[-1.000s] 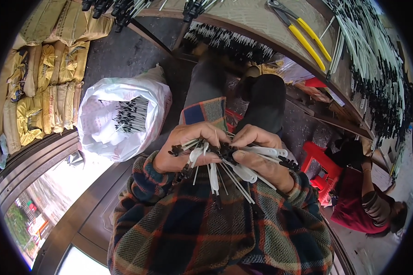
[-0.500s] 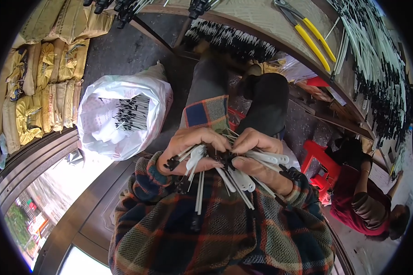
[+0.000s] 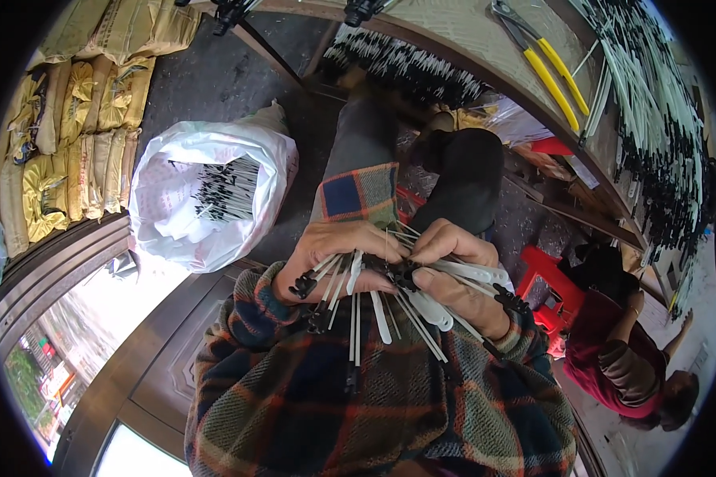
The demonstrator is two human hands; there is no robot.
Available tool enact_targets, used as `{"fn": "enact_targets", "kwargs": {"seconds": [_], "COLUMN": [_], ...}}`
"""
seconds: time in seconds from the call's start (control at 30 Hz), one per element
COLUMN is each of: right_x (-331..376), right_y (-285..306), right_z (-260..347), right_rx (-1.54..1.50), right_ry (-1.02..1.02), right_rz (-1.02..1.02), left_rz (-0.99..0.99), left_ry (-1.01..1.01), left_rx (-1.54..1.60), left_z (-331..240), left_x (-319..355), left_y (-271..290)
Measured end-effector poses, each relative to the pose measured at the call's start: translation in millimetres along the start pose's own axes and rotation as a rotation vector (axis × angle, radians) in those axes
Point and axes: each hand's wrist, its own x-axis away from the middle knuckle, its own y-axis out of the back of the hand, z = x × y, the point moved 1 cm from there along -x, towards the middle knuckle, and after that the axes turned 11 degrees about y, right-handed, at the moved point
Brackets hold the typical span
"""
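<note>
Our left hand and right hand together grip one bunch of sticks; one sack sits left of them, one pair of pliers ahead-right.

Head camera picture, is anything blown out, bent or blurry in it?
Head view: the ground beyond the doorway glares almost white; the table has an edge that bows, fisheye-style. Same head view: the left hand and right hand look fairly sharp, but black pieces between them partly merge into shadow.
</note>
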Motion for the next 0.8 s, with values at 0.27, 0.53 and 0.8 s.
{"fn": "enact_targets", "kwargs": {"seconds": [0.27,0.53,0.8], "right_x": [-5.5,0.4,-4.6], "right_y": [0.2,5.7,6.7], "right_z": [3.4,-6.6,-14.1], "right_rx": [0.087,0.257,0.463], "right_ry": [0.039,0.171,0.44], "right_rz": [0.053,0.051,0.04], "left_rz": [-0.072,-0.095,-0.091], "left_ry": [0.134,0.208,0.192], "left_rx": [0.083,0.059,-0.111], "left_z": [-6.2,-9.0,-12.1], "left_x": [5.5,4.8,5.6], "left_y": [-4.6,-3.4,-0.5]}}
